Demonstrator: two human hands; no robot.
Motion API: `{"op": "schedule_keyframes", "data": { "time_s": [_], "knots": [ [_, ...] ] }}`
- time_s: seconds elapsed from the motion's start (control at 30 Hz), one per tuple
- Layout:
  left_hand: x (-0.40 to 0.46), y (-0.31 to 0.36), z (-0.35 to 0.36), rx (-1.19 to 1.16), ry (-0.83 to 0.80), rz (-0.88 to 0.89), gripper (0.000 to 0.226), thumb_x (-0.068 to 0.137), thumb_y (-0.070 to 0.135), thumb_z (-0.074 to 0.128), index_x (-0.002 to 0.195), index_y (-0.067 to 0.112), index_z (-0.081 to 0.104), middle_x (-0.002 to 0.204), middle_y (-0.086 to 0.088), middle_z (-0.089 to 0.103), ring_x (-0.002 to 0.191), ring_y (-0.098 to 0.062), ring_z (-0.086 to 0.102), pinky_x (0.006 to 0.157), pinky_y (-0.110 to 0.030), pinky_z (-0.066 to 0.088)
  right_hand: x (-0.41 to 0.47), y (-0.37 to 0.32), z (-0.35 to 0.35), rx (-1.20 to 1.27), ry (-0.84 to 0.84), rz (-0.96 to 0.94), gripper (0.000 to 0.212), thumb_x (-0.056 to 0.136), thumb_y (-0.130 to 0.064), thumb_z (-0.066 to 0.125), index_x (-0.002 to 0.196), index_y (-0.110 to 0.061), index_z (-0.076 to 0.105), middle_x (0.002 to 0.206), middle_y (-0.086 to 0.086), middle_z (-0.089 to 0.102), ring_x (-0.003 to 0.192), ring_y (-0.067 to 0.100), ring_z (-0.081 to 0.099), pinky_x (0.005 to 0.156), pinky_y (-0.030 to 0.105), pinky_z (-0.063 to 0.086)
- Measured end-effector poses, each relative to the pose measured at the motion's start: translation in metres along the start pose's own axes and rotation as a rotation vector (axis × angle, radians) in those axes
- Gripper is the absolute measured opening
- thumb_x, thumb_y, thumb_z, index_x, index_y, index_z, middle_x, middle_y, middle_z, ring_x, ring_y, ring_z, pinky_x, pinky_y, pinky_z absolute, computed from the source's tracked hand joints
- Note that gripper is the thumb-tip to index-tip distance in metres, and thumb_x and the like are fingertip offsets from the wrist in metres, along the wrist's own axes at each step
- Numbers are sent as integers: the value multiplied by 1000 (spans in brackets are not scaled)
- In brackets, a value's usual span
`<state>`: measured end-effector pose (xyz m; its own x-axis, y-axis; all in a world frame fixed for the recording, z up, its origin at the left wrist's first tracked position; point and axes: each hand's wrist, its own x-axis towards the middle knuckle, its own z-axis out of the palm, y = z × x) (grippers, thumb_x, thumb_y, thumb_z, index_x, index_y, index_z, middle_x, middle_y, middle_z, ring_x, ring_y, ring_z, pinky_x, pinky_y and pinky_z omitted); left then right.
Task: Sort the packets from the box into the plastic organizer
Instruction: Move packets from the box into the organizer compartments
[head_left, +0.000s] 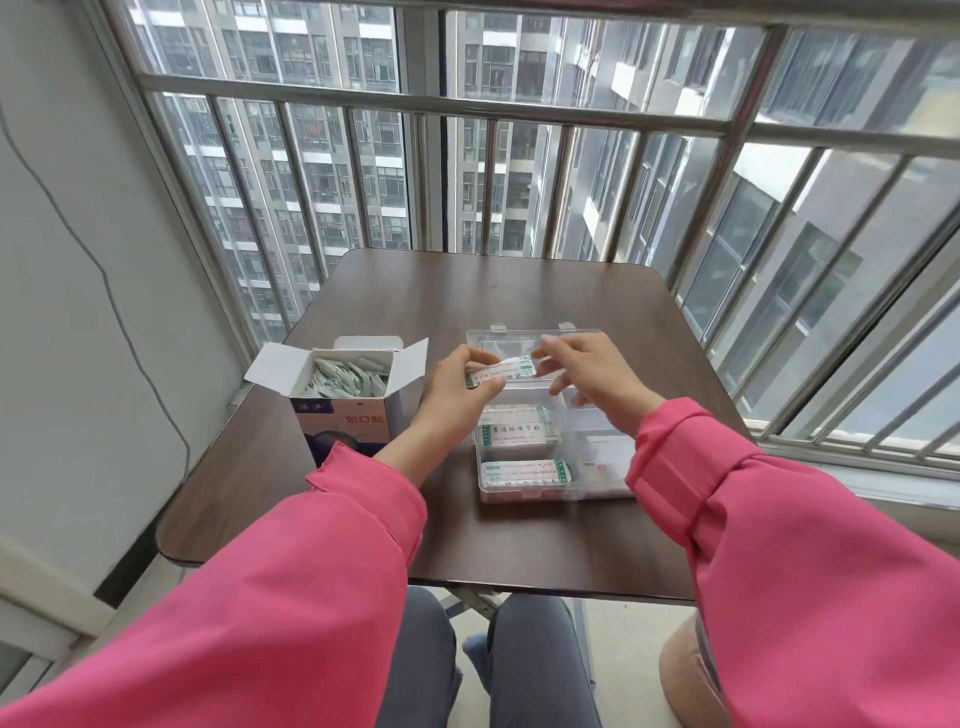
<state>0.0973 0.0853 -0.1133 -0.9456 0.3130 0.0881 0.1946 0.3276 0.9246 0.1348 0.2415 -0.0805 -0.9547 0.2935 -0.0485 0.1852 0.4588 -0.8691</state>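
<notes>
A white and blue cardboard box stands open at the table's left, with several white packets inside. To its right lies a clear plastic organizer with its lid open; stacks of green-edged packets fill its left compartments. Above the organizer's far end, my left hand pinches one end of a white packet. My right hand pinches the other end with thumb and fingertip.
The brown table has rounded corners and stands against a metal window railing. A white wall runs along the left. My knees are under the near edge, and a tan round object sits at the lower right.
</notes>
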Motion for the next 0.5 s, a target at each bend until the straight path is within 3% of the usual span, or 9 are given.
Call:
{"op": "schedule_keyframes", "data": {
  "time_s": [0.13,0.27,0.33,0.4,0.5],
  "knots": [
    [-1,1,6,51,-81,45,20,81,11,70,95,23,62,92,-1,64,83,-16,58,84,-34,48,-3,3,-3,6,-67,-19,7,83,-4,65,90,-7,66,65,1,64,45,1,55,41,18,36],
    [0,0,5,226,-19,74,23,83,8,66,103,19,66,91,4,58,68,-9,52,69,-18,41,2,8,2,-142,-2,14,7,79,0,67,79,-7,65,65,8,65,49,10,55,39,12,37],
    [0,-2,4,364,-11,92,21,86,13,64,107,17,67,96,-1,56,79,-15,54,76,-18,38,6,11,8,-244,6,7,16,77,-1,69,68,-13,63,70,11,68,57,16,61,52,21,50],
    [0,-6,3,481,-19,115,20,88,20,62,108,19,67,106,-5,56,100,-22,53,90,-27,40,8,10,13,-379,-9,21,23,75,-4,70,62,-20,61,73,8,69,70,21,65,72,36,56],
    [-2,-7,2,655,-17,157,21,91,28,56,106,20,68,111,-6,53,111,-24,44,95,-36,39,7,5,19,-567,-24,13,13,77,-9,68,71,-20,65,81,4,67,86,23,64,77,34,52]
  ]
}}
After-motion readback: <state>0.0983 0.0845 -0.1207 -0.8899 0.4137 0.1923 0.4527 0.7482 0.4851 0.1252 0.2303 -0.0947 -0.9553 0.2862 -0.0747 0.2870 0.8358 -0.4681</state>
